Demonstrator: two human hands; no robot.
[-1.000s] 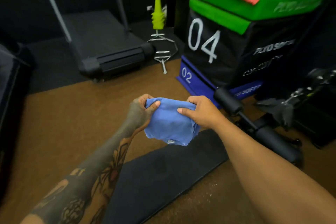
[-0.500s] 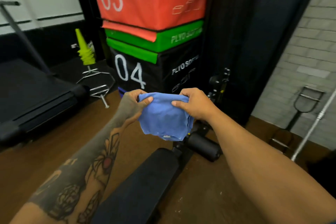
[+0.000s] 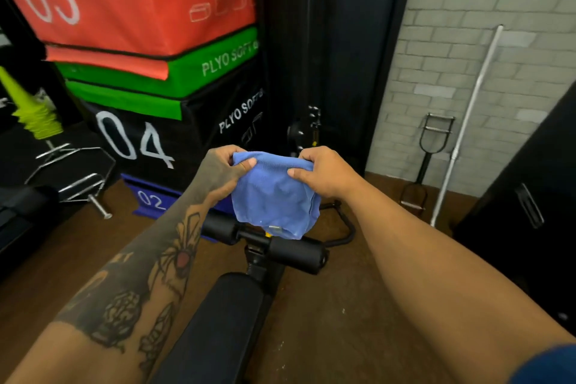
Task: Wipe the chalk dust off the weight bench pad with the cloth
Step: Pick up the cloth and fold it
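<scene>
A blue cloth [image 3: 274, 193] hangs in the air between both hands, folded over, with a small tag at its lower edge. My left hand [image 3: 219, 170] pinches its top left corner and my right hand [image 3: 324, 171] pinches its top right corner. Below and in front of me runs the black weight bench pad [image 3: 224, 321], lengthwise between my forearms. The cloth is well above the pad and does not touch it. At the bench's far end sit two black foam rollers [image 3: 294, 252] on a post.
Stacked plyo boxes [image 3: 149, 50] in orange, green, black and blue stand at the back left. A silver barbell [image 3: 464, 131] and a black cable handle [image 3: 433, 146] lean on the grey brick wall at right. A chrome bar [image 3: 71, 178] and yellow cones [image 3: 31, 112] lie left. Brown floor surrounds the bench.
The view has swung right and up: the treadmill has left the frame and the brick wall and barbell have come in. Both hands keep the same hold on the cloth.
</scene>
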